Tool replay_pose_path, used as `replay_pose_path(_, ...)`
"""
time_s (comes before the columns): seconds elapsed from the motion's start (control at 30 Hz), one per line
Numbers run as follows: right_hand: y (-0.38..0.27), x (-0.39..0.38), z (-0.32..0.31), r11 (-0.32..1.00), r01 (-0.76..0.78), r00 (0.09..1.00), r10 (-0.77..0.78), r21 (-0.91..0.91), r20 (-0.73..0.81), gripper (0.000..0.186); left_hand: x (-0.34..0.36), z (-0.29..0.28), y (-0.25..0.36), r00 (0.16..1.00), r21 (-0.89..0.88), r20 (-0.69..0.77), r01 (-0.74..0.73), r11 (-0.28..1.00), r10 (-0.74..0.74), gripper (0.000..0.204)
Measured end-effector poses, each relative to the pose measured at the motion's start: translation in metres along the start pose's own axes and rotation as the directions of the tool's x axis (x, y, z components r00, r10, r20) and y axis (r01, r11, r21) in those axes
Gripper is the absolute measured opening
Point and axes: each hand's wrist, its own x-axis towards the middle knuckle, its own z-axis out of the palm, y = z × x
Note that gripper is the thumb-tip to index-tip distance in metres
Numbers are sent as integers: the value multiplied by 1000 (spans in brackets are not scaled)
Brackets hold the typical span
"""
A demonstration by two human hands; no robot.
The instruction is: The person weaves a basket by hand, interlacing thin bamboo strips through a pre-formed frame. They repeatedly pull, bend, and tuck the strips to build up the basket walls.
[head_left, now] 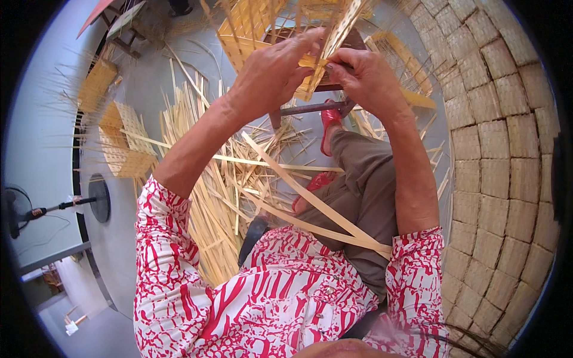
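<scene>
Basket [253, 18] at far side, R hand [363, 73] pinching yellow strip [310, 61] at its edge, L hand [276, 68] curled alongside, grip unclear; strip might split if bent sharply, 2 near loose strips [316, 200] might snag.

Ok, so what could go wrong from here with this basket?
Thin strip edges might nick the bare left hand or right hand, both right at the basket.

The long strips over the lap could snag or slide off if the legs shift.

Loose strips on the floor lie near the red shoes, so a foot could slip on them when the person stands.
</scene>
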Motion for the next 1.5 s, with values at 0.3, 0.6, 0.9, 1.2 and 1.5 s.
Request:
replay_pose_path(0.3, 6, -4, 13, 970, 164, 980, -180, -178, -79, 16, 21, -12, -9, 951, -70, 292, 131, 989, -105, 11)
replay_pose_path(0.6, -2, -3, 7, 919, 186, 975, -216, -348, -49, 20, 10, -20, -1, 967, 69, 255, -22, 997, 4, 11)
replay_pose_path(0.9, 8, 7, -3, 881, 409, 911, -409, -236, 51, 46, -9, -23, 3, 951, -7, 255, -178, 984, 174, 13)
replay_pose_path(1.2, 0, 25, -5, 852, 522, 849, -514, -44, 126, 36, -19, -32, -6, 964, -78, 236, -104, 992, 119, 30)
replay_pose_path(1.5, -1, 27, 1, 802, 577, 817, -570, -159, 90, 27, -11, -37, -3, 948, -117, 318, 18, 993, 20, 30)
